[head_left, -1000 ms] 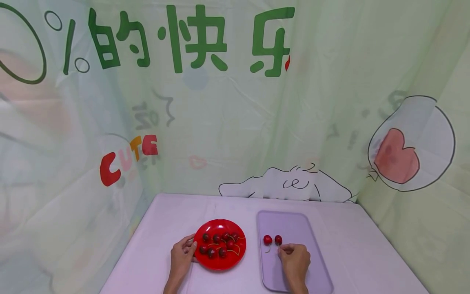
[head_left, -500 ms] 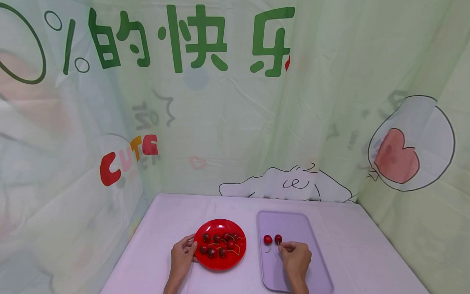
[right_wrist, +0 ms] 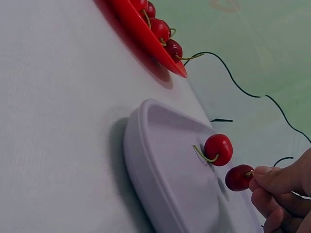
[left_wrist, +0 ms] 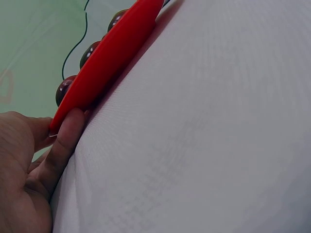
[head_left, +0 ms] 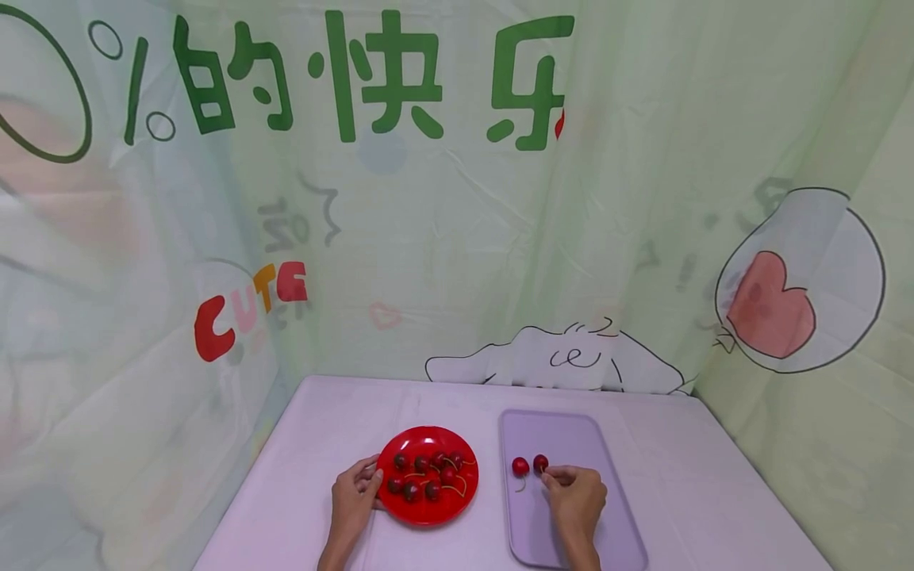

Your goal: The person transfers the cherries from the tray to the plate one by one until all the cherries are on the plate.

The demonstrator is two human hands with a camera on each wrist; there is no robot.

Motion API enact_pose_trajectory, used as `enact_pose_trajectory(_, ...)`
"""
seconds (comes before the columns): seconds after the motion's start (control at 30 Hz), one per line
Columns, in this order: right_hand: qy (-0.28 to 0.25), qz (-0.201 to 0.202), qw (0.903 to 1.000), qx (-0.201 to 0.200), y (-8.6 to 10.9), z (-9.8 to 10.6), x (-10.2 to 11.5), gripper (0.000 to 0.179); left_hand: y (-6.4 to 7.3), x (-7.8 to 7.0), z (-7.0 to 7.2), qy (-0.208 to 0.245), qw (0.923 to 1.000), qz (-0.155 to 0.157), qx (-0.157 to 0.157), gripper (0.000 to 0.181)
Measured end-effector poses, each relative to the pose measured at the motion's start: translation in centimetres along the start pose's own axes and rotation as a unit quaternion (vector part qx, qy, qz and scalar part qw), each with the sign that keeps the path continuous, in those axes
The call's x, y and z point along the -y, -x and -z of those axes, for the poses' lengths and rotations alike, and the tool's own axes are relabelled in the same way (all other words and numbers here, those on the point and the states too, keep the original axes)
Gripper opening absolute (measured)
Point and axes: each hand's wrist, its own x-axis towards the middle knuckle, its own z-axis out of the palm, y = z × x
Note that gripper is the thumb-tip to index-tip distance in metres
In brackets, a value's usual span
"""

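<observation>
My left hand grips the left rim of a red plate, thumb on top and fingers beneath in the left wrist view. Several dark red cherries with stems lie on that plate. Over the lilac tray, my right hand pinches a cherry by its stem between thumb and forefinger. In the right wrist view a small shadow shows on the tray beside this cherry. A second cherry, brighter red, lies on the tray just left of the held one, its stem pointing toward me.
The plate and tray stand side by side on a white-clothed table, with a narrow gap between them. A printed curtain hangs behind the table and along both sides. The tray has a raised rim.
The right hand has shifted very slightly to the right and up, still pinching the cherry stem. The left hand, plate and other cherry stay where they were.
</observation>
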Motion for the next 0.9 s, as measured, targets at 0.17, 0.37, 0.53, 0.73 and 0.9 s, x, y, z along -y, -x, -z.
enact_pose_trajectory(0.17,-0.003,0.008,0.9999,-0.011,-0.1,-0.1,0.0,0.007,-0.1,0.0,0.0,-0.001,1.0000,-0.002,0.001,0.037)
enact_pose_trajectory(0.37,-0.009,0.018,0.9996,-0.021,0.0,0.1,0.4,0.007,-0.1,0.0,0.0,-0.003,1.0000,0.001,-0.001,0.037)
enact_pose_trajectory(0.53,-0.015,0.008,0.9997,-0.019,0.1,0.3,0.8,0.007,0.1,-0.1,0.0,-0.009,0.9999,0.004,-0.004,0.037)
enact_pose_trajectory(0.73,-0.021,-0.005,0.9997,-0.013,0.0,0.4,1.0,0.007,0.1,-0.1,-0.1,-0.010,0.9999,0.009,-0.004,0.037)
enact_pose_trajectory(0.9,-0.026,-0.010,0.9995,-0.011,0.0,0.3,1.2,0.007,0.1,-0.2,-0.1,-0.006,1.0000,0.007,-0.002,0.037)
